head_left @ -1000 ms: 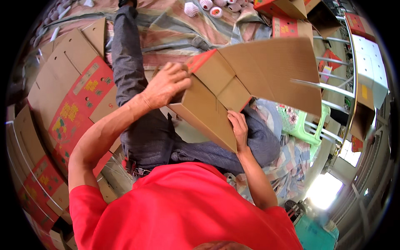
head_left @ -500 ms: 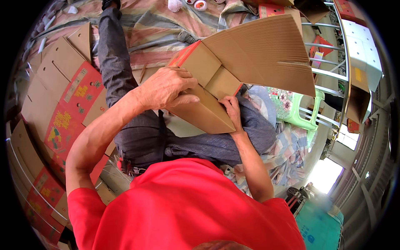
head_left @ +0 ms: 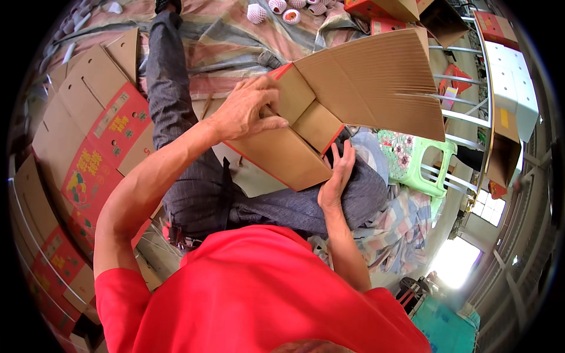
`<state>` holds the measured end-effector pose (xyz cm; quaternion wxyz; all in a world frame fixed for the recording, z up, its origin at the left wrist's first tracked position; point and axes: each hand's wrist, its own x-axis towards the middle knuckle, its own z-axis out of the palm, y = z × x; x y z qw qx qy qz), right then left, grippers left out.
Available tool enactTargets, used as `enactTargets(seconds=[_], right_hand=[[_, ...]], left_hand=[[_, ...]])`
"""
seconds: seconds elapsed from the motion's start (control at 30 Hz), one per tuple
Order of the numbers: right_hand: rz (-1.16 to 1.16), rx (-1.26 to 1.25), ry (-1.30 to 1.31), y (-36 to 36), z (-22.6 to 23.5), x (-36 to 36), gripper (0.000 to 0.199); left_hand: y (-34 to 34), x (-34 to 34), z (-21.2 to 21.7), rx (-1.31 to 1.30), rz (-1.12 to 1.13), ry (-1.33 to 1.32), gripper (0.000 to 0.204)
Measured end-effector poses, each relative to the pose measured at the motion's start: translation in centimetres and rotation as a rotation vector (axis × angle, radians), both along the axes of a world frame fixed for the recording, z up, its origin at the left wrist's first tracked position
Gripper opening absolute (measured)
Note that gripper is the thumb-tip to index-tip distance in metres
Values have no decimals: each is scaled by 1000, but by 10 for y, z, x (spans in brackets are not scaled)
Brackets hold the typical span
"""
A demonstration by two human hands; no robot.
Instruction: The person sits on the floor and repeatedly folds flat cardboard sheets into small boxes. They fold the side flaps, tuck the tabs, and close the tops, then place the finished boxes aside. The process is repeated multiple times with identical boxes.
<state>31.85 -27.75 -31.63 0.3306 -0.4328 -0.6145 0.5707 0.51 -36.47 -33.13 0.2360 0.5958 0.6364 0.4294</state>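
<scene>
A cardboard box (head_left: 282,154), plain brown inside with red edges, stands tilted over my lap, one large flap (head_left: 376,79) raised toward the far right. My left hand (head_left: 253,109) is closed over the box's left wall, its fingers curled over the edge and its thumb lying across the inner side. Beside the right corner, my right hand (head_left: 338,176) has its fingers stretched and apart, close to the cardboard; whether a fingertip touches it I cannot make out. The box's outer faces are mostly hidden.
Flattened red and brown cartons (head_left: 97,138) are stacked at my left. A light green plastic stool (head_left: 429,176) stands at right, near a metal rack (head_left: 465,115) with boxes. Far off, fruit in foam nets (head_left: 276,7) lies on a striped sheet (head_left: 218,44).
My right hand has come out from the box's right corner, and its fingers have spread. My left hand stays on the left wall while the box has tilted slightly.
</scene>
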Motion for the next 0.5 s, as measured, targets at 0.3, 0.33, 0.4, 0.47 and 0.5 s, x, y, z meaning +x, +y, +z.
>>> enactTargets(seconds=[0.3,0.33,0.4,0.47,0.5], right_hand=[[-148,-280,-420,15,-72,-4,75],[-137,-230,-375,24,-76,-10,73],[-161,-264,-269,22,-77,-10,57],[-179,-229,-305,24,-89,-4,61],[-188,-208,-323,27,-95,0,63]], left_hand=[[26,31,-62,-186,215,-311,108],[35,23,-60,-193,191,-340,109],[38,20,-55,-207,174,-367,108],[34,27,-55,-206,188,-364,106],[34,27,-55,-193,192,-361,105]])
